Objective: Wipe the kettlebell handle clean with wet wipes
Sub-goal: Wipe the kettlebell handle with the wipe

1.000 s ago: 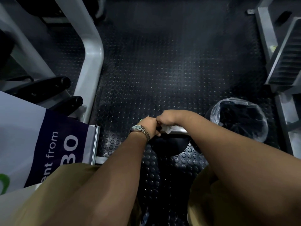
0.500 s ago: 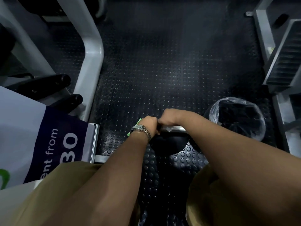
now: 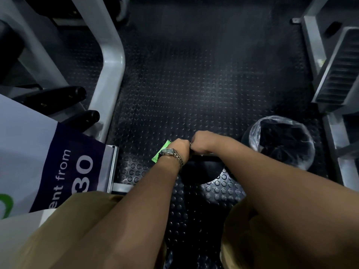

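Your left hand (image 3: pixel 179 147) was curled into a fist at the left end of the kettlebell handle (image 3: pixel 208 156), knuckles turned away from the camera, a metal-band wristwatch (image 3: pixel 171 153) on the wrist. Your right hand (image 3: pixel 203 140) was closed as well, fist to fist with the left so that the two touched at the knuckles above the handle. Both looked wrapped around the bar, though the fingers themselves were hidden under the backs of the hands, and I could not tell whether a wipe sat inside either grip. Only a short pale stretch of the handle showed just right of your right wrist.

Below the hands sat the kettlebell (image 3: pixel 202 171), a dark round body resting on the black studded rubber floor (image 3: pixel 194 74), between your knees in tan trousers (image 3: pixel 58 230). A bright green wet wipes packet (image 3: pixel 160 152) lay on the floor just left of your left wrist, partly covered by it.

To the right of your right forearm, near but apart from the kettlebell, stood a small bin (image 3: pixel 281 140) lined with a clear plastic bag over dark contents. On the left was a white and navy banner (image 3: pixel 58 162) with partial lettering, and behind it the grey frame of a gym machine (image 3: pixel 110 65) with black padded grips. Another grey machine (image 3: pixel 334 65) stood along the right edge.
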Available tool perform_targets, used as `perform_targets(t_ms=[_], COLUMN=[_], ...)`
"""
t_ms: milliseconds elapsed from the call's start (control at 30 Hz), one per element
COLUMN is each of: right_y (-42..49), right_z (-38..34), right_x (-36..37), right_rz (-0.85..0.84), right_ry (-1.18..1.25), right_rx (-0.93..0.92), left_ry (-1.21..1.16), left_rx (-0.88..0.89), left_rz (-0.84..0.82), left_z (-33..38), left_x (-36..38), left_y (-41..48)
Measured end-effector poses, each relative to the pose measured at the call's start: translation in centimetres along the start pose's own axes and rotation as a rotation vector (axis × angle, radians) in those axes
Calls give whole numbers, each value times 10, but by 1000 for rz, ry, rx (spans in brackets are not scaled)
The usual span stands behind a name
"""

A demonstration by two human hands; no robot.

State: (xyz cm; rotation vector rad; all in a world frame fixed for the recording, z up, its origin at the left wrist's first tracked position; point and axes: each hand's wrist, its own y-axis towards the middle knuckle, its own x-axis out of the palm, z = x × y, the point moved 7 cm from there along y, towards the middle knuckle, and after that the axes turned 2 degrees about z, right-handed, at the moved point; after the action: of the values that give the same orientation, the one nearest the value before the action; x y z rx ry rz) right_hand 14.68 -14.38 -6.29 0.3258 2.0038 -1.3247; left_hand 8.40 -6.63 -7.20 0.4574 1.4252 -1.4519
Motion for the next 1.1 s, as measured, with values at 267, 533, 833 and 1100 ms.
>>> perform_targets(t_ms=[267,533,833,1100], right_y=[0,8,-1,-7], right_z=[23,17,0,26], right_x=[-5,-6,-6,-7], right_rz=[-42,-99,-69,-90], right_ry=[-126,-98,-93,-156], right_rx=[80,24,-14,112], left_ry=[-28,-60,-55,-39], left_rx=[27,17,6,27], left_rz=[-96,-97,-54,-150], left_z=[-3,-3,-3,0], left_x=[8,8,0,1], left_y=[4,5,0,0])
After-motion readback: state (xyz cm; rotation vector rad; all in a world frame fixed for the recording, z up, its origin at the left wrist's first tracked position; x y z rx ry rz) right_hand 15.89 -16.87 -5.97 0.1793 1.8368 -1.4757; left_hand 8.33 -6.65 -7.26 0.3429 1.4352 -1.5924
